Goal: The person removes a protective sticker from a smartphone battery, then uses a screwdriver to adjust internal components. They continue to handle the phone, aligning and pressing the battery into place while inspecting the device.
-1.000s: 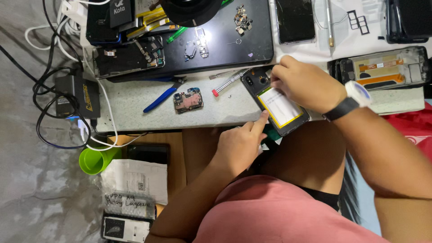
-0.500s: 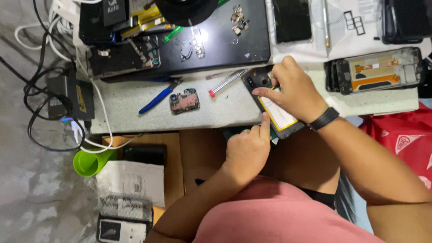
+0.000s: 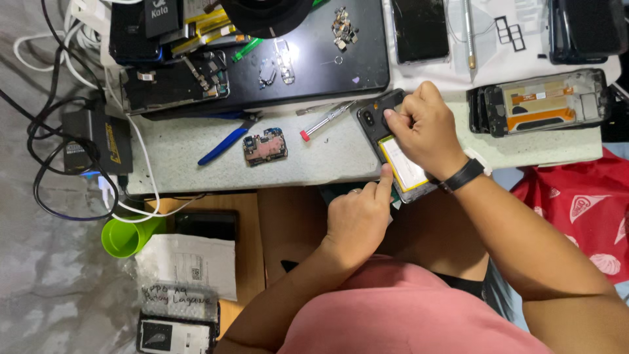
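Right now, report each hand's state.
Left hand: closed, thumb steadying the opened phone at its lower edge.
Right hand: fingers pressing the phone's camera end.

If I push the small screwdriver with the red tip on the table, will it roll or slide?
The screwdriver looks like a thin round metal shaft, so it would probably roll sideways rather than slide. It seems light, so a small nudge should move it. It lies flat on the smooth table, apart from the right hand, which offers little to stop it.

A pale speckled worktop (image 3: 196, 157) runs across the upper middle of the frame, with a wooden surface (image 3: 246, 242) just below its near edge. Grey mottled flooring (image 3: 46, 282) fills the left side and lower left corner. Light falls evenly, without hard shadows. A red patterned cloth (image 3: 583, 216) lies at the right edge.
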